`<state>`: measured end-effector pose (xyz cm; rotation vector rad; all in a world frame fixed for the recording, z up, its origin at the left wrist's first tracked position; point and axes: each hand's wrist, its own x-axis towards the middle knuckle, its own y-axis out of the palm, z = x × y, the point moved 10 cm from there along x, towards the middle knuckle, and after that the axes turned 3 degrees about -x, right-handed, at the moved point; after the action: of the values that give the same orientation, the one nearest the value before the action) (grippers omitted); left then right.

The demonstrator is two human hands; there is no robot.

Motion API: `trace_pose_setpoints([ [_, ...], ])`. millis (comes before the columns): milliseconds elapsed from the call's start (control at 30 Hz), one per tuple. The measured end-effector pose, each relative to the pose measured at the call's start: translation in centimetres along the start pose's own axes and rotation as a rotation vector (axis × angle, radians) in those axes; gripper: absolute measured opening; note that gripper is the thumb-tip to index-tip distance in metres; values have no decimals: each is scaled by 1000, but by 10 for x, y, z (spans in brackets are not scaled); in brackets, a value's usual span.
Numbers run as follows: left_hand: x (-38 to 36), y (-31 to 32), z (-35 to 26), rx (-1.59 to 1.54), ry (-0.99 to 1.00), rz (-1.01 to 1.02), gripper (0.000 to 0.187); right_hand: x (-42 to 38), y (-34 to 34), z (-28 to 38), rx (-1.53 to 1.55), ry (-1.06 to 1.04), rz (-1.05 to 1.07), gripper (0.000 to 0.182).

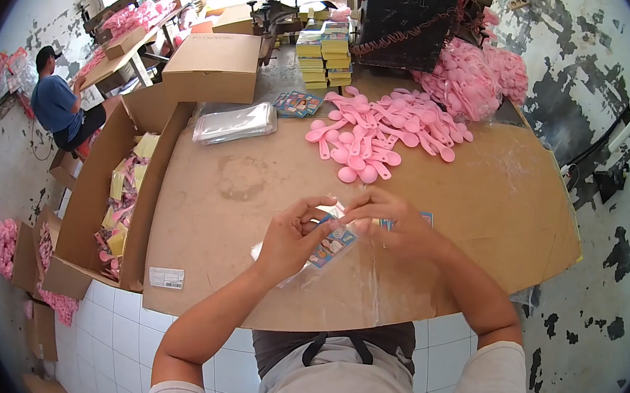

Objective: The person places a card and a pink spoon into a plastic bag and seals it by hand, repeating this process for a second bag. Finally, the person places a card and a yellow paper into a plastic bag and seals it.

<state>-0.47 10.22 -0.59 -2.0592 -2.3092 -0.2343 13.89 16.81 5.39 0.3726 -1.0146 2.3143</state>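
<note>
Nearest, both the left hand [294, 233] and right hand [391, 221] pinch a clear bag with a blue printed card [333, 243] over the cardboard-covered table [243, 293]. Beyond lie pink spoons [367, 135], with clear bags stacked [236, 124] left of them; farther back stand piled card stacks [335, 47].

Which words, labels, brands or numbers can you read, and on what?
"KAS", handwritten on the black box; its remaining characters are unclear.
Cardboard box: faint marking, unreadable.
White label on the table: print and barcode too small.
Card at the left hand: print too blurred.
</note>
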Motion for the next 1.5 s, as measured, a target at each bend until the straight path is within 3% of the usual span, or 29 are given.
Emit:
trace_pose_setpoints([
  [33,1,-3,2,-18,-16,-14,40,4,-6,-11,-26,-36,20,25],
  [133,1,-9,4,-72,-57,-50,38,22,-50,-80,-322,174,-78,26],
  [233,5,-12,2,-129,-63,-57,38,22,-52,-85,-515,413,-23,28],
  [333,6,-13,7,-157,-86,-37,38,14,-55,-82,-593,130,-235,29],
  [433,4,-16,7,-127,-132,-24,38,15,-80,-59,-728,209,-325,24],
  [533,5,-14,7,-140,-132,-26,38,14,-105,-27,-485,220,-409,19],
  [633,4,-12,9,-190,-98,-20,38,3,-88,-34,-41,366,-333,21],
  [733,2,-6,5,-203,-55,-9,38,2,-70,-22,192,415,-304,22],
  [1033,0,0,6,-144,-95,37,33,4,-46,-16,190,450,-216,23],
  [1233,-2,6,6,-198,-88,37,32,7,-28,10,-60,271,-203,26],
  [1333,-2,7,8,-235,-87,65,32,10,1,35,-151,8,-18,25],
  [1400,-5,10,1,-228,-161,114,33,15,-8,25,254,98,-52,25],
  [1500,-5,15,-1,-295,-131,202,30,26,-15,36,367,65,66,22],
])
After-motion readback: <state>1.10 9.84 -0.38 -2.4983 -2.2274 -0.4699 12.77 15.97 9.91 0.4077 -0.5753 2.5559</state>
